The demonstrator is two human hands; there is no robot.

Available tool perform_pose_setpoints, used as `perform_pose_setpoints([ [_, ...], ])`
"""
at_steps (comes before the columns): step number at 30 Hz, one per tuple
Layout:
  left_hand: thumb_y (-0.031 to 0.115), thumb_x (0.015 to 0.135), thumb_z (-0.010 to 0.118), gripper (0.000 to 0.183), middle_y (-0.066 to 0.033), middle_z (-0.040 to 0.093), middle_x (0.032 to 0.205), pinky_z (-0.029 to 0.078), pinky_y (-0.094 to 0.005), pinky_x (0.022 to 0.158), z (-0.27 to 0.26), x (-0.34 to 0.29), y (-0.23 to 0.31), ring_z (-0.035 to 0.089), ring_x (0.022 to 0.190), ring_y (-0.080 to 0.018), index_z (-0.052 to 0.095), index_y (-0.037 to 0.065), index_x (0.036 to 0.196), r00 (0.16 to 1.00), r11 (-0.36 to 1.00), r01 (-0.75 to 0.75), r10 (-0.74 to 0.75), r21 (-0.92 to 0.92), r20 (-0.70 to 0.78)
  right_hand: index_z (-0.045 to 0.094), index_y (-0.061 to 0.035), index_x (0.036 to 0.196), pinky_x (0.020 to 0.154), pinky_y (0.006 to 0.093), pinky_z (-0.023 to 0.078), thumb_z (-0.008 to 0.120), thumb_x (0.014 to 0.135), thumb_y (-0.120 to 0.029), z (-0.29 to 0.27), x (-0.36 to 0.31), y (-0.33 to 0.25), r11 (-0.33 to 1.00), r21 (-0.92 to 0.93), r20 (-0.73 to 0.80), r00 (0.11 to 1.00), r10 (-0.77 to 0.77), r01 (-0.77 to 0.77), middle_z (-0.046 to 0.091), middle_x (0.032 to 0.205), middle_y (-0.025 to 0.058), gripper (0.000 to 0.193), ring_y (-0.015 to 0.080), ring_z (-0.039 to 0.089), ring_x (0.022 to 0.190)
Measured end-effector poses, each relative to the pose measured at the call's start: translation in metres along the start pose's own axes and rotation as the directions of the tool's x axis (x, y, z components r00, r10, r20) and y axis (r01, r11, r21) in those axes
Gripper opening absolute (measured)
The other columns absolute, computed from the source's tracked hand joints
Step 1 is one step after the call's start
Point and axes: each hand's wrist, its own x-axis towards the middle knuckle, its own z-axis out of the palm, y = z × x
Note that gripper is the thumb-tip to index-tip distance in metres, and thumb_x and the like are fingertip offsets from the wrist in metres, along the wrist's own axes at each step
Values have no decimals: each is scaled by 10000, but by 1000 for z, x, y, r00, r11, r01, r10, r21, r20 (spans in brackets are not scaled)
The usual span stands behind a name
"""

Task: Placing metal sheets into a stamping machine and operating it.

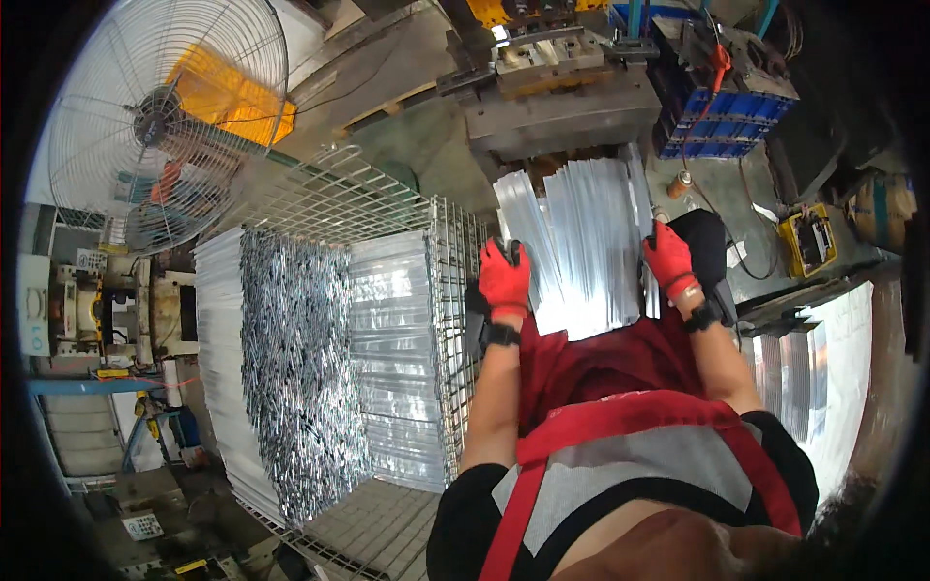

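A fanned bundle of long, thin silvery metal strips (593, 237) lies in front of me, its near end over the dark red apron (610, 373) on my lap. My left hand (505, 279), in a red glove with dark fingertips, is closed against the bundle's left edge. Along the right edge my right hand (670, 259), gloved in red too, grips the outer strips with its fingers curled. A few strips at both sides stand slightly apart from the middle ones. The undersides of both hands are hidden.
To my left, a wire mesh cage (455, 290) holds large stacks of metal strips (300, 368). A big fan (160, 121) stands beyond it. Ahead is a heavy metal machine block (562, 111). Blue crates (712, 136), a spray can (680, 184) and a yellow bin (809, 240) are on the right.
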Motion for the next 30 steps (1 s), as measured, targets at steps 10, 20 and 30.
perform_pose_setpoints([
  [10, 310, 894, 556, 420, -131, 592, 1110, 444, -392, 876, -11, -90, 71, 568, 1010, -280, 512, 25, 1200, 422, -58, 892, 460, -448, 781, 571, -15, 1112, 621, 288, 490, 536, 884, -177, -23, 16, -32, 160, 984, 140, 890, -434, -77, 637, 883, 61, 282, 146, 601, 743],
  [20, 189, 894, 577, 279, -110, 626, 980, 532, -304, 661, 10, -56, 86, 613, 818, -203, 599, 1, 1100, 712, 561, 402, 305, -723, 632, 518, -89, 1255, 725, 343, 470, 478, 948, -195, 15, 53, -28, 13, 996, -74, 904, -421, 87, 635, 889, 43, 328, 189, 585, 789],
  [30, 122, 906, 603, 199, -10, 638, 974, 453, -225, 798, -12, -42, 125, 576, 885, -64, 615, -17, 1048, 722, 341, 517, 320, -785, 614, 549, -61, 952, 509, 229, 397, 621, 883, -282, -29, 80, -85, 333, 934, 125, 992, 26, -127, 508, 754, -32, 243, 58, 453, 621],
])
